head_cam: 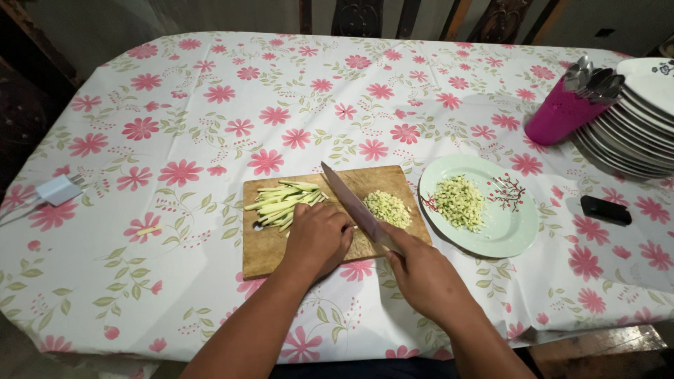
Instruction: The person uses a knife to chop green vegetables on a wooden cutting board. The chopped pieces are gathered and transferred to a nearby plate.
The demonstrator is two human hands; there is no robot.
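A wooden cutting board [267,249] lies on the flowered tablecloth in front of me. Pale green vegetable strips [281,200] lie on its left part, and a small heap of diced pieces [387,208] sits on its right part. My left hand [317,238] presses down on the near ends of the strips, fingers curled. My right hand [421,274] grips the handle of a large kitchen knife [349,200], whose blade slants across the board between the strips and the diced heap.
A light green plate [509,224] with more diced pieces sits right of the board. Farther right are a stack of white plates [628,133], a magenta cup of spoons [558,112] and a black object [605,210]. A white charger [57,189] lies at the left edge.
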